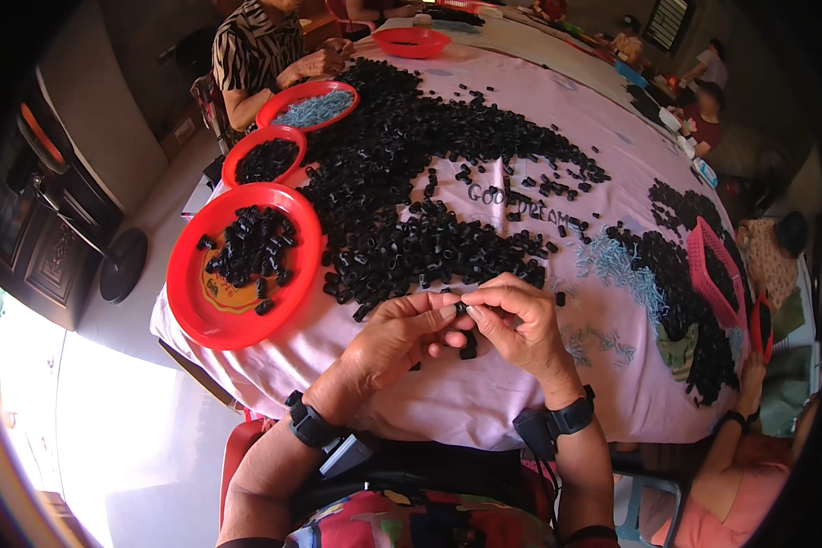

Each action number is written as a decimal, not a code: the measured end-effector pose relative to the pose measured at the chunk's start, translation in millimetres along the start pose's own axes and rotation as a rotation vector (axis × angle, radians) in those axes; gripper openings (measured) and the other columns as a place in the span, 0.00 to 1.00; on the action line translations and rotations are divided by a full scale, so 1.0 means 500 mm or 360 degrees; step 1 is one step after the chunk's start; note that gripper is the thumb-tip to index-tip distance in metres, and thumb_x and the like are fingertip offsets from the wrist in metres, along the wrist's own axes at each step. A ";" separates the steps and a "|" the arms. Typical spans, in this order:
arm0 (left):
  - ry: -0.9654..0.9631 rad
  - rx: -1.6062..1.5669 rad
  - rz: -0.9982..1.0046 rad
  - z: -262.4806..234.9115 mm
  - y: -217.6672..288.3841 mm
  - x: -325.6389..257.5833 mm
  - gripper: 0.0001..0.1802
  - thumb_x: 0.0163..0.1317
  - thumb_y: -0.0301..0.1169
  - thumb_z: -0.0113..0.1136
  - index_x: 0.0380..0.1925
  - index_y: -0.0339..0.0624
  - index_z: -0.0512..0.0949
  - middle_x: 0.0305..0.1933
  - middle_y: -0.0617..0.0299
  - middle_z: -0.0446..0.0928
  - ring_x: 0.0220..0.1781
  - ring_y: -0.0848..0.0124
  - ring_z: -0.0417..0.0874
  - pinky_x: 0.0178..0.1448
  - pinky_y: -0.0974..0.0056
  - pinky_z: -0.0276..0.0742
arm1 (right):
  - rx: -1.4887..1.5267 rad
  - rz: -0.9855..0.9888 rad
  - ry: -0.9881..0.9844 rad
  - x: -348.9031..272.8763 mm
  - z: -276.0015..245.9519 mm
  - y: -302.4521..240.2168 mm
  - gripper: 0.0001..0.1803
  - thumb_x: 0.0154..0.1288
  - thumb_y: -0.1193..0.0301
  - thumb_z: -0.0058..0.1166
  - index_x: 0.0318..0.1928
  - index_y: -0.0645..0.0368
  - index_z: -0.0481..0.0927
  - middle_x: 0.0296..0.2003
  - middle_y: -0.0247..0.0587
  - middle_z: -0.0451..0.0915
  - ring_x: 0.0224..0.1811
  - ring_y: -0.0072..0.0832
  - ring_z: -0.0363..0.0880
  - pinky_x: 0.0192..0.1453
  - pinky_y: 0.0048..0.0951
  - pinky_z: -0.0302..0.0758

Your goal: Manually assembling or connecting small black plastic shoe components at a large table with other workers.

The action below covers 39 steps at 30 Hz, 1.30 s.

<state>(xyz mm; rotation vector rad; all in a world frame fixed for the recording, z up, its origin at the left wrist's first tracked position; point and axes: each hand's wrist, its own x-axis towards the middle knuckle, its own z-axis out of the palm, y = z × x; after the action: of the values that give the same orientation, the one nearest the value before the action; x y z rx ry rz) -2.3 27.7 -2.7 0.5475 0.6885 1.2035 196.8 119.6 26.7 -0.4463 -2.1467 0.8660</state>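
The left hand and the right hand are gripping a small black piece between their fingertips, just below the frame's centre; a heap of black pieces is lying above them; a red plate is holding more at left

3 plates L of pcs. pile on tbl.
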 end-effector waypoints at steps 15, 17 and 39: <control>0.0040 0.0175 -0.0040 0.003 0.002 0.000 0.16 0.78 0.33 0.58 0.60 0.37 0.78 0.51 0.58 0.86 0.45 0.73 0.88 0.39 0.73 0.77 | 0.0067 0.0129 0.0042 -0.002 0.007 0.006 0.05 0.69 0.75 0.65 0.43 0.60 0.87 0.36 0.33 0.85 0.31 0.15 0.79 0.30 0.19 0.72; 0.0059 0.0150 -0.0048 0.004 0.002 0.001 0.16 0.78 0.34 0.58 0.60 0.38 0.78 0.51 0.58 0.86 0.45 0.73 0.88 0.39 0.72 0.78 | 0.0092 0.0110 0.0078 -0.003 0.007 0.007 0.06 0.69 0.75 0.65 0.44 0.60 0.88 0.37 0.33 0.85 0.31 0.15 0.79 0.31 0.19 0.72; 0.0034 0.0052 0.0164 -0.048 0.022 0.006 0.11 0.77 0.31 0.59 0.54 0.42 0.79 0.49 0.62 0.84 0.43 0.76 0.83 0.47 0.71 0.80 | -0.0314 0.0347 0.0032 0.027 0.041 0.018 0.07 0.68 0.74 0.64 0.45 0.59 0.87 0.34 0.44 0.86 0.32 0.33 0.86 0.35 0.32 0.81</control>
<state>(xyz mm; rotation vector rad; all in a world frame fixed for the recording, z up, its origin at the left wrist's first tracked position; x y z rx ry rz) -26.5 34.0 -11.8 0.6041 0.7064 1.2976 172.8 124.3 17.8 -0.7977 -2.2022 0.7650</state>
